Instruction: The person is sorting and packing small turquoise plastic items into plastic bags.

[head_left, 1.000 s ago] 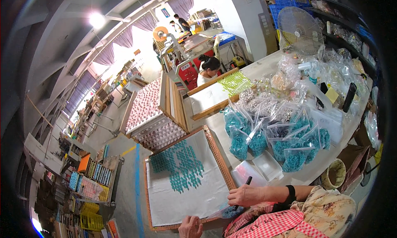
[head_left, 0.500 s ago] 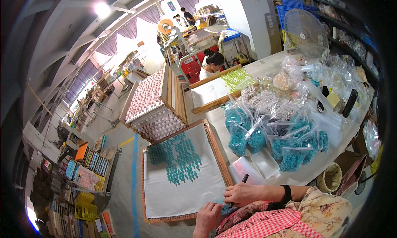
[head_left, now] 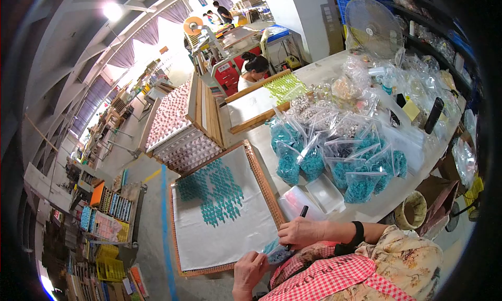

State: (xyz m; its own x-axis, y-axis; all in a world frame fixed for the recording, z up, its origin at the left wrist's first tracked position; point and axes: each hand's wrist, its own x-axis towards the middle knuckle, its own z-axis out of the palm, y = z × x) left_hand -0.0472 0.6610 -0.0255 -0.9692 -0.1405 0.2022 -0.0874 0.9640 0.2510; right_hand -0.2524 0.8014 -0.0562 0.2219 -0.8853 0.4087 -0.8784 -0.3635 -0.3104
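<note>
My right hand (head_left: pixel 299 233) is closed around a slim black pen-like tool (head_left: pixel 304 211), its upper end sticking out above the knuckles. To its left, my left hand (head_left: pixel 251 268) has its fingers pinched at the edge of a small clear plastic bag (head_left: pixel 277 255) with teal bits inside. The bag lies between both hands, close to my apron; the tool's lower end is against it. Just beyond them is a wood-edged board covered in white cloth (head_left: pixel 230 248). Rows of small teal pieces (head_left: pixel 214 191) stand on its far part.
Plastic bags of teal pieces (head_left: pixel 361 186) crowd the table to the right, beside a clear plastic tray (head_left: pixel 325 192). A stack of boards with pink pieces (head_left: pixel 170 115) stands beyond the cloth. Across the table a person (head_left: pixel 253 71) sits by a board with green pieces (head_left: pixel 285 87).
The whole view has shifted, so things sit further left. More of the small bag shows between my hands. My left hand has drawn slightly away from the right; the right keeps its hold.
</note>
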